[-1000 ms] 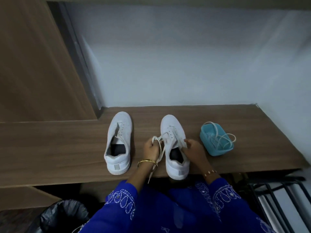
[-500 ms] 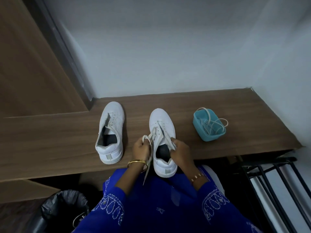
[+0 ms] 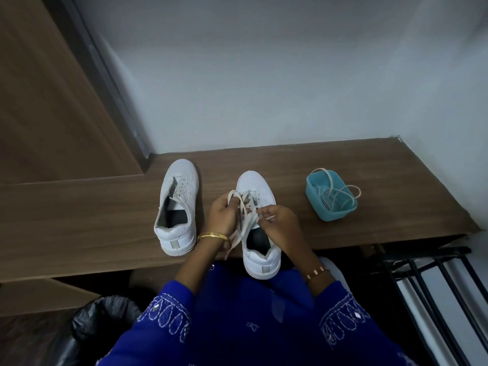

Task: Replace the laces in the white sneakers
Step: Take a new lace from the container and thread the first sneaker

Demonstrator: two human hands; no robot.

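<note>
We hold one off-white lace (image 3: 244, 225) over the nearer of two white sneakers, the right sneaker (image 3: 260, 228), which sits toe-away on the wooden shelf (image 3: 79, 212) with its heel at the front edge. Our left hand (image 3: 224, 216) has its fingers curled round a loop of that lace just left of the eyelets, and the loose tail hangs down past the wrist and its gold bangle (image 3: 214, 236). Our right hand (image 3: 280, 223) pinches the lace's other end above the shoe's opening, fingertips drawn together on it. Both hands sit directly over the tongue, so the lacing beneath them is mostly hidden. The left sneaker (image 3: 177, 207) stands alone, well clear of either hand, just beside the first and parallel to it; we cannot tell whether it is laced. To the right, apart from the shoes, one teal tub (image 3: 330, 207) holds more pale laces (image 3: 340, 196), some spilling over its rim; we cannot count them
</note>
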